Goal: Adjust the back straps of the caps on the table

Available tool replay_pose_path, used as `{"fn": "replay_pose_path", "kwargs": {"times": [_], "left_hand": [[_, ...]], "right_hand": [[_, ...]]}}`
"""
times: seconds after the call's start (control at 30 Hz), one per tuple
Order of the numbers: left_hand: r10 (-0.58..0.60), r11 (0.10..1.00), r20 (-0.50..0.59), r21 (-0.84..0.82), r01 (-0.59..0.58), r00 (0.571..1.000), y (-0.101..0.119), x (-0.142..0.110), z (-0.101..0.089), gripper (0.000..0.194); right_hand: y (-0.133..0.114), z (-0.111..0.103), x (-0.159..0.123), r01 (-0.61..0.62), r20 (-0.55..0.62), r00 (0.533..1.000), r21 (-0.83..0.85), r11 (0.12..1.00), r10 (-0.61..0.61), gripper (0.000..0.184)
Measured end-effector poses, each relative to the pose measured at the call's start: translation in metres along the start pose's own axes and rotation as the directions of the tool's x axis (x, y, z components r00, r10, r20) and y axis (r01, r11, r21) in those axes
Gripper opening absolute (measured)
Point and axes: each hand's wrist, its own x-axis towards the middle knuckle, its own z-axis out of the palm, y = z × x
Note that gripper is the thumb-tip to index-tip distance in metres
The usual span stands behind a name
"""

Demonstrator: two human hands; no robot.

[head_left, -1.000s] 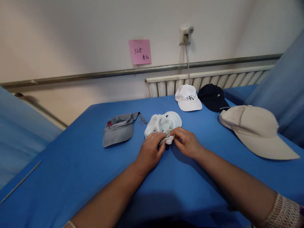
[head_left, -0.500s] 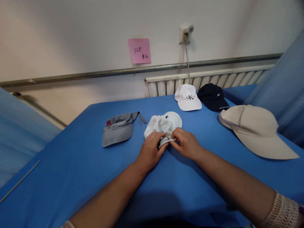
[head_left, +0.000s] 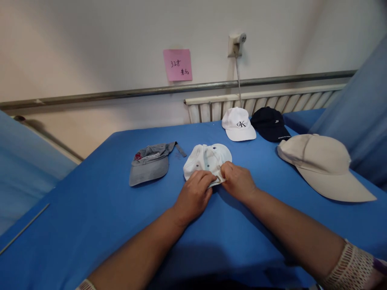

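Pale cap [head_left: 196, 156] lies on the blue cover [head_left: 99, 225], about mid-view, brim out at 2 o'clock, buckle [head_left: 218, 181] at 5. Clock centred on that cap, 12 = wall [head_left: 90, 44].

Left hand [head_left: 196, 193]: at 6–7, fingers bent, closed down on the back edge just beside the buckle. Right hand [head_left: 238, 181]: at 4, fingers curled into a tight pinch on the same edge; exact contact point hidden. Hands near each other, buckle between.

Grey cap [head_left: 151, 167]: at 9, near, strap sticking out on its 3 o'clock side. White cap, black lettering [head_left: 237, 121]: at 1. Navy cap [head_left: 267, 123]: at 2, just beside the white one. Beige cap [head_left: 325, 157]: at 3, well apart from the hands. Thin rod [head_left: 24, 229]: at 8, well apart. Pink note [head_left: 177, 65]: on the wall, at 11.
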Motion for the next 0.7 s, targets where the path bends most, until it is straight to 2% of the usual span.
{"fn": "replay_pose_path", "kwargs": {"times": [0.17, 0.37, 0.53, 0.7], "left_hand": [[0.023, 1.000, -0.015, -0.015, -0.023, 1.000, 0.002, -0.001, 0.002, 0.033], [-0.004, 0.997, -0.091, -0.073, -0.002, 0.996, 0.001, -0.002, -0.001, 0.028], [0.000, 0.998, -0.057, -0.067, -0.004, 0.998, 0.000, -0.003, -0.002, 0.033], [0.032, 0.999, -0.015, 0.021, -0.032, 0.999, 0.000, -0.002, 0.001, 0.032]], "right_hand": [[0.003, 0.002, 0.000, -0.001, -0.048, 0.999, -0.032, 0.999, 0.000, 0.006], [0.011, -0.007, 0.000, -0.033, -0.050, 0.998, 0.081, 0.996, 0.037, 0.005], [0.013, -0.011, -0.001, -0.031, -0.017, 0.999, 0.163, 0.986, 0.035, 0.009], [0.013, -0.010, -0.003, 0.009, -0.012, 1.000, 0.193, 0.981, -0.007, 0.012]]}}
